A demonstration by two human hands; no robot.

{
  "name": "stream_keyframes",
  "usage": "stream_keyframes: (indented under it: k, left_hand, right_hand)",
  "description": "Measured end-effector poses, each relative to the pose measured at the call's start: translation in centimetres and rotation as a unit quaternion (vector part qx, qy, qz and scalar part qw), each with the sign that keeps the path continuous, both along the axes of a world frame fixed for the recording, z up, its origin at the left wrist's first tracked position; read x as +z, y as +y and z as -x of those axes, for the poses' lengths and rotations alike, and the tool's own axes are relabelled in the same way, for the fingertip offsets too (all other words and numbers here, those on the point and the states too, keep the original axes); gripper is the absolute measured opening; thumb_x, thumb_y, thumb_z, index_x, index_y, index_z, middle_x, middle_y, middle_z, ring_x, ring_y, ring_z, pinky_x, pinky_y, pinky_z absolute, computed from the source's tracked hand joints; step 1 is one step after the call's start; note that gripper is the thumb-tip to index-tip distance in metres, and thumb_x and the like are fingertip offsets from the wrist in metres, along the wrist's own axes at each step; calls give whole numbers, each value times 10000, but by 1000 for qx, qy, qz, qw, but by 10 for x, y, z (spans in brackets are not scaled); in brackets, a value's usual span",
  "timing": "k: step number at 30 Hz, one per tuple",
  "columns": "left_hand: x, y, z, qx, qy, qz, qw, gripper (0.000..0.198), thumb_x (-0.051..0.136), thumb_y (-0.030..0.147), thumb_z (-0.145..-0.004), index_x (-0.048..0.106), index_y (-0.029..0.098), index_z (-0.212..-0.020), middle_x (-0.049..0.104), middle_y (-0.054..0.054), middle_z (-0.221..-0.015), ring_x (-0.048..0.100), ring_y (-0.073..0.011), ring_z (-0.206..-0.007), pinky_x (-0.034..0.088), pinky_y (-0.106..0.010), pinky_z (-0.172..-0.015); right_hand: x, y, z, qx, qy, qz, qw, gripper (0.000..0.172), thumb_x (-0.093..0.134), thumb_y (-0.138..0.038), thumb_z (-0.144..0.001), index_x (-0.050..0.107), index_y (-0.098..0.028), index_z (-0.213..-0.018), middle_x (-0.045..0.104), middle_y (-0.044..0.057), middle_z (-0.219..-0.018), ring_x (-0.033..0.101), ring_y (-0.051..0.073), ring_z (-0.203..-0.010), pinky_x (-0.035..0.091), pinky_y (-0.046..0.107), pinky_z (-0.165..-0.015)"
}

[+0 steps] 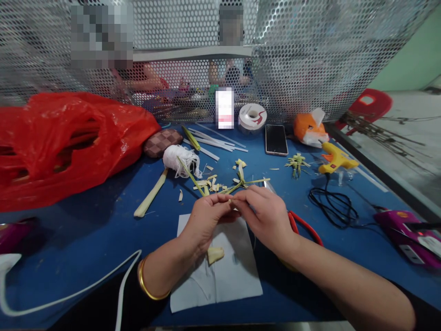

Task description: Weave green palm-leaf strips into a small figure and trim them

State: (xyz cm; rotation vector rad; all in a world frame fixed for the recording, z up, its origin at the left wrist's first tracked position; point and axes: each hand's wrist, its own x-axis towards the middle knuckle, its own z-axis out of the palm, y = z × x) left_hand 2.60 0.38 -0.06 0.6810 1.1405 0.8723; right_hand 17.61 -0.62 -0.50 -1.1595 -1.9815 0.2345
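My left hand and my right hand meet over a white paper sheet, fingertips pinched together. A pale green leaf strip sticks up from behind my left fingers, and both hands seem closed on leaf strips, though the fingers hide most of them. Just beyond my fingertips is a knotted bunch of leaf strips; whether it is held or lies on the table I cannot tell. On the paper rests a cut yellowish stalk piece. Red-handled scissors or pliers lie partly under my right wrist.
Leaf scraps, a white string roll and a leaf stalk lie ahead on the blue table. To the right are a phone, a yellow glue gun and its cord. A red bag bulges at left.
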Motion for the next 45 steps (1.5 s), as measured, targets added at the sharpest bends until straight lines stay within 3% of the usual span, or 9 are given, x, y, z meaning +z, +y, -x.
stream_keyframes:
  k: [6,11,14,16,19,26,30,40,45]
  left_hand:
    - [1,-2,-1,14,39,-9,999,106,779,171,-652,710,134,-724,688,-27,-617,621,-104,-543,457,-206,-575]
    - [0,-3,-1,24,3,-21,999,130,786,199,-651,692,140,-718,684,-15,-621,621,-107,-566,485,-222,-617]
    - [1,-1,0,32,-21,-33,999,164,796,221,-648,684,141,-736,681,-2,-665,609,-95,-590,495,-223,-645]
    - [3,0,1,39,-35,-32,998,173,795,227,-644,675,146,-738,679,2,-692,603,-95,-604,504,-234,-660]
    - [6,0,2,45,-48,-24,998,167,785,206,-631,660,149,-727,679,-3,-712,609,-106,-630,509,-249,-678]
    - [7,-3,0,63,-59,-23,996,154,791,176,-611,668,150,-700,675,1,-714,608,-98,-652,507,-237,-710]
    - [5,-3,0,69,-70,-22,995,163,808,200,-613,678,147,-695,670,5,-700,611,-100,-647,507,-241,-711]
    - [7,-2,3,35,-56,-52,996,168,783,237,-654,662,164,-746,723,-22,-709,678,-144,-660,514,-270,-715]
    - [7,-2,3,48,-37,-62,996,148,775,224,-661,663,166,-738,692,7,-676,633,-105,-597,499,-237,-671]
  right_hand:
    - [0,-3,-1,7,-123,-111,986,239,496,-149,-962,690,-168,-824,655,47,-705,566,176,-651,416,320,-678]
    - [2,-4,-2,12,-145,-135,980,222,478,-140,-972,685,-181,-904,696,46,-755,597,175,-684,422,332,-721]
    - [3,-3,-1,-1,-68,-97,993,127,581,-185,-936,660,-170,-1034,723,68,-872,641,203,-801,447,343,-765]
    - [3,-1,-1,-13,-12,-48,999,243,660,-225,-888,619,-163,-1119,715,85,-949,645,220,-862,470,350,-780]
    - [1,1,1,-21,59,36,997,242,707,-231,-841,609,-192,-1059,689,52,-900,641,203,-815,494,329,-732]
    - [0,0,7,-4,237,174,956,96,690,-220,-811,622,-202,-877,658,13,-801,616,153,-730,520,292,-682]
    - [-4,2,8,18,283,217,934,56,665,-244,-842,651,-197,-869,678,30,-828,635,156,-745,534,293,-677]
    - [3,1,0,15,150,53,987,91,617,-157,-897,668,-216,-851,659,27,-816,625,164,-778,508,298,-701]
    - [3,4,-4,37,48,-8,998,82,607,-165,-905,660,-219,-935,678,59,-913,644,189,-864,526,328,-751]
